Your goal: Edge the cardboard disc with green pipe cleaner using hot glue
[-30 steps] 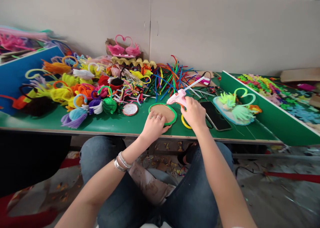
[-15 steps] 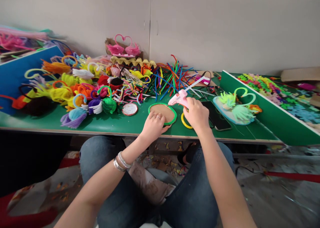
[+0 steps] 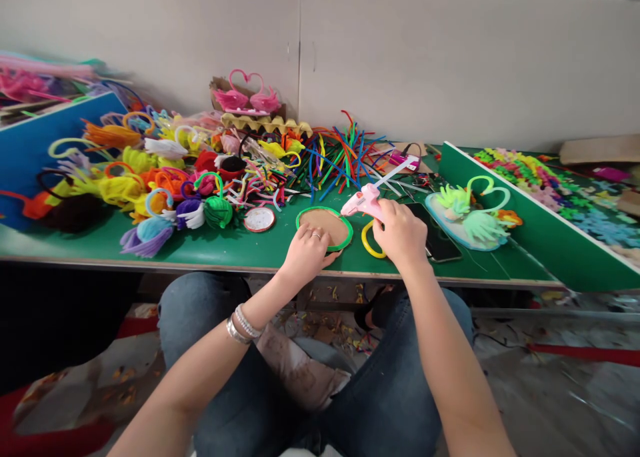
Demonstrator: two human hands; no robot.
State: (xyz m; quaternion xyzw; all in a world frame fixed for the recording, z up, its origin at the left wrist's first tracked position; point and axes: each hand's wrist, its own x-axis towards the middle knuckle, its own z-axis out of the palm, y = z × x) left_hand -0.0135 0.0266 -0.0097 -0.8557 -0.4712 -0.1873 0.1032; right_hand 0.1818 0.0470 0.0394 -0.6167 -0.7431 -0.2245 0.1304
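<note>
My left hand [image 3: 307,249] grips the near edge of an oval cardboard base [image 3: 330,225] with a green fuzzy rim. Its fingers lie curled on the brown top and its thumb is at the near edge. My right hand [image 3: 403,233] is closed round a pink hot glue gun [image 3: 363,200]. A whitish glue stick [image 3: 395,171] juts from the gun's back, and the nozzle points left, just at the base's right rim. Beside the right hand lies a yellow fuzzy ring [image 3: 369,243], partly hidden by that hand.
On the right are a black phone [image 3: 440,233] and a green swan pair on a base [image 3: 483,223], beside a green divider [image 3: 540,223]. Pipe cleaners [image 3: 340,157] lie behind. Several fuzzy swans [image 3: 150,227] crowd the left, near a round white disc [image 3: 259,219].
My right hand has drawn the glue gun slightly to the right and down, away from the base's top edge. The left hand and the base have stayed in place.
</note>
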